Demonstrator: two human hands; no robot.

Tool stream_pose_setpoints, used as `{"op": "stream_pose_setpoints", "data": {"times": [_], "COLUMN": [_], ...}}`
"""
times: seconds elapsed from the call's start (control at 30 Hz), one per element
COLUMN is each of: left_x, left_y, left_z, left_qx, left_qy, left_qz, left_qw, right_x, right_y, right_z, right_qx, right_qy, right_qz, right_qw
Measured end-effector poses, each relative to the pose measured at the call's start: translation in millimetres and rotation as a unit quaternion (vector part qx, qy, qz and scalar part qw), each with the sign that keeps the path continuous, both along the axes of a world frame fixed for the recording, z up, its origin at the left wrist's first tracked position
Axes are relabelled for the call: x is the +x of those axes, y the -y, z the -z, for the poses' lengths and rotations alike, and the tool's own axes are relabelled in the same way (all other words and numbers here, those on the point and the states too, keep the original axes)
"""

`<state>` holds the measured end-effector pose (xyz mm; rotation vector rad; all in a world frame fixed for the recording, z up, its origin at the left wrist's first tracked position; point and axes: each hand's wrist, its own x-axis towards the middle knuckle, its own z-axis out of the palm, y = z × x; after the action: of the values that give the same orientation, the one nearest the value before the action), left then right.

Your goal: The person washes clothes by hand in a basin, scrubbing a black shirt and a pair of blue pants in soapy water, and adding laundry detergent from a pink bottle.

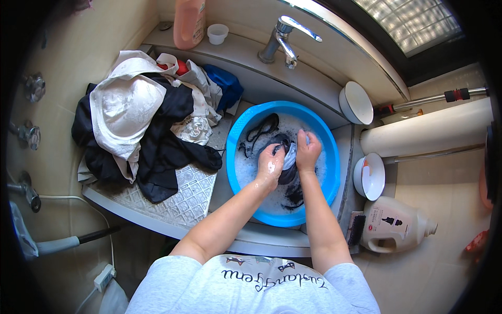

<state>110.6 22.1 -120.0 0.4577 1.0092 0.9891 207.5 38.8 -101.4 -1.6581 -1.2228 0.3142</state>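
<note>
A round blue plastic basin (233, 165) of soapy water stands in the sink before me. Over its middle my left hand (271, 163), with suds on its back, grips a wet dark garment (288, 176). Beside it my right hand (308, 151) is closed around a light grey-blue part (290, 157) of the bunched cloth. A black strap (267, 125) floats near the basin's far side, and more black fabric (294, 194) lies in the foam nearer to me. How much cloth is under the suds is hidden.
Left of the basin, a pile of black garments (160, 157) and a white bra (125, 102) covers part of a ridged washboard (196, 188). A chrome faucet (280, 41) rises behind. White bowls (369, 176), a scrub brush (356, 228) and a detergent jug (392, 225) line the right edge.
</note>
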Motion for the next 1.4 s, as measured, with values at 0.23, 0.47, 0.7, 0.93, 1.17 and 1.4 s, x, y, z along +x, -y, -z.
{"op": "stream_pose_setpoints", "data": {"times": [0.23, 0.47, 0.7, 0.93, 1.17, 1.4], "left_x": [-33, -7, -27, -40, -33, -22], "left_y": [-12, 15, -14, -13, -10, -5], "left_z": [32, -29, 9, -4, -7, -2], "left_qx": [-0.097, -0.007, -0.010, -0.058, -0.064, -0.151], "left_qy": [0.242, 0.000, -0.054, -0.050, -0.040, 0.023], "left_qz": [0.025, 0.024, -0.111, -0.124, -0.039, 0.030], "left_qw": [0.965, 1.000, 0.992, 0.989, 0.996, 0.988], "right_x": [-104, 32, 81, 2, 56, 36], "right_y": [73, 0, 12, 17, 0, 43], "right_z": [-51, 12, 42, 109, 170, -12], "right_qx": [0.073, 0.031, -0.076, -0.243, -0.369, -0.176], "right_qy": [0.176, 0.212, 0.142, 0.252, 0.289, -0.349], "right_qz": [-0.228, -0.008, 0.096, -0.092, -0.091, -0.128], "right_qw": [0.955, 0.977, 0.982, 0.932, 0.879, 0.912]}}
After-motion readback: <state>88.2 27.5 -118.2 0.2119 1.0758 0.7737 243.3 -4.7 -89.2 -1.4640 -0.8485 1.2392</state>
